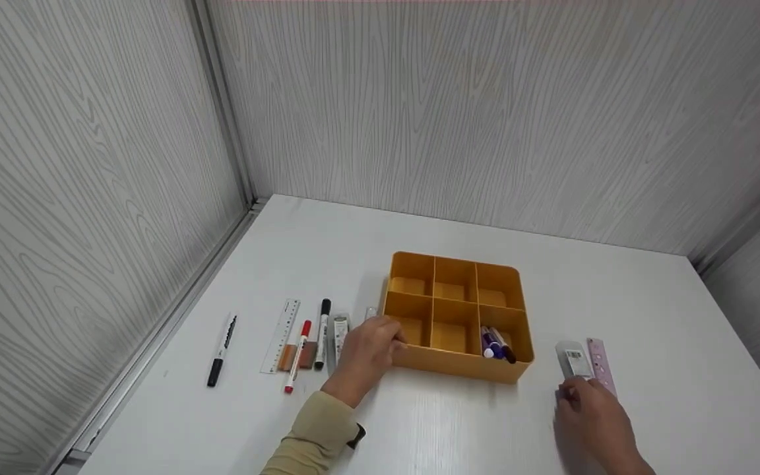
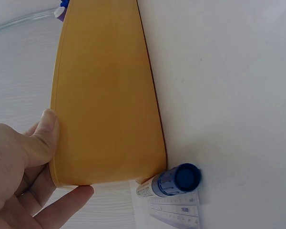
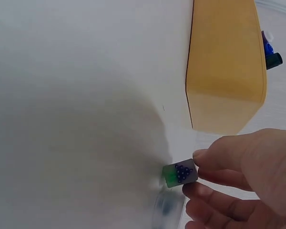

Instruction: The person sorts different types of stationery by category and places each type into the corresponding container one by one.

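My left hand grips the near left corner of a yellow six-compartment organizer box; in the left wrist view the thumb lies at its rim and the fingers bend around the corner. Several markers lie in the box's near right compartment. To the right of the box, my right hand pinches a small block printed with a bunch of grapes, held between thumb and fingers close over the table. Just beyond that hand lie a small white pack and a pink ruler.
Left of the box lie a clear ruler, a red-capped marker, a black marker, orange and brown blocks and a white package. Another black-capped marker is farther left. Panel walls border the table.
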Available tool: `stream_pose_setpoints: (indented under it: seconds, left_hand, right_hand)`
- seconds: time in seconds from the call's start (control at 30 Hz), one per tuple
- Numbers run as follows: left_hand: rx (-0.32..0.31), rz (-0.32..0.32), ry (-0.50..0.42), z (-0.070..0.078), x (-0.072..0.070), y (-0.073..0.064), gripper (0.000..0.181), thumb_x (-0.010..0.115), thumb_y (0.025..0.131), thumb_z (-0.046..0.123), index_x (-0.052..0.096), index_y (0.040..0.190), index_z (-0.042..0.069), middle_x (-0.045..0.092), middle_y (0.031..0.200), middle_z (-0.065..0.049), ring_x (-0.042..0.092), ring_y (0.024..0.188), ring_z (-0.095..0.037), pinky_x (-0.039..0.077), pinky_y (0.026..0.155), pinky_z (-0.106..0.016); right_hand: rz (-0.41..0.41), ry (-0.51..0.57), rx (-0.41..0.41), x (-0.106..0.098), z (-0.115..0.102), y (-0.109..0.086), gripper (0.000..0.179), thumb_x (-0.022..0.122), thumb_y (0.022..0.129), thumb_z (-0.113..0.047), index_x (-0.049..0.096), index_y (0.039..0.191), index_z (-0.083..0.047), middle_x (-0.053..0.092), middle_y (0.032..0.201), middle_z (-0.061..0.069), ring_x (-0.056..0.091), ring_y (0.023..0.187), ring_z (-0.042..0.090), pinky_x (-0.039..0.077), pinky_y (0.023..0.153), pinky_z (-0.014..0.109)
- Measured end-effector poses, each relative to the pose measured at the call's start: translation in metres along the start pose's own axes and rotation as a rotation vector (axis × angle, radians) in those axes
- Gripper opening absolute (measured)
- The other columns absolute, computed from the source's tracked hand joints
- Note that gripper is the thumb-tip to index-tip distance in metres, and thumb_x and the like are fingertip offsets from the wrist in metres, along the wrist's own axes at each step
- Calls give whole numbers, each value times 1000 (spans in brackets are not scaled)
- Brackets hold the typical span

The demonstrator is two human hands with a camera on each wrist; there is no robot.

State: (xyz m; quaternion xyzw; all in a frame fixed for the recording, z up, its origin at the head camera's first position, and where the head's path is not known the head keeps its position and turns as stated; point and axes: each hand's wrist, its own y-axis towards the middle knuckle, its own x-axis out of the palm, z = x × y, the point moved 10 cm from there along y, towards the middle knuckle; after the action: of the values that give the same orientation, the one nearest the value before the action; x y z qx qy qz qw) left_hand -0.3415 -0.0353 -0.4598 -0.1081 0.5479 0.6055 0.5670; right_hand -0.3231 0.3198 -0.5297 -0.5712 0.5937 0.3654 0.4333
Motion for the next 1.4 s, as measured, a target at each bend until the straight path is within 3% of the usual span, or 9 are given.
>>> stream_pose_setpoints:
  seconds: [0.3,0.63,0.9,1.07,1.23,1.4]
  left_hand:
    - [-32,-38,-32,-3,3,0,7,76,85,17,69,86,15,68,84,4,61,78,-11,55,74,-24]
    - [-22,-18,-29,-2,-1,1,7,74,87,20,70,86,15,68,84,4,61,78,-11,54,72,-22]
    - [-11,-9,-43,-2,-1,0,7,75,86,19,70,86,14,68,84,3,62,78,-11,54,72,-22]
    - [-14,-7,-49,-1,-1,-1,9,77,84,17,69,85,14,66,83,3,60,76,-12,54,72,-23]
    - [-14,-3,-54,-2,-1,-2,9,77,84,15,69,85,14,66,83,3,61,77,-12,54,72,-24]
    - [-16,-7,-52,-3,-1,-1,9,78,84,14,69,85,14,67,84,3,61,77,-12,54,72,-24]
  right_hand:
    - [-50,-5,49,11,-4,3,32,68,90,-10,64,118,3,63,107,19,58,89,26,52,91,55]
    - [-53,29,35,12,-11,3,22,68,89,-7,71,111,-2,59,106,18,57,90,27,52,91,54]
    - [-116,140,99,19,-4,4,25,63,91,-3,68,115,1,58,111,20,58,95,28,51,96,55]
    - [-62,124,50,12,-10,3,30,65,91,-7,66,120,0,58,114,21,57,97,27,52,93,52]
    - [22,113,-25,-1,-19,1,39,69,85,-1,65,124,-3,57,116,23,56,97,29,53,89,52]
    - [65,142,-50,-11,-24,1,42,65,84,2,67,125,-6,57,118,23,55,97,29,56,85,47]
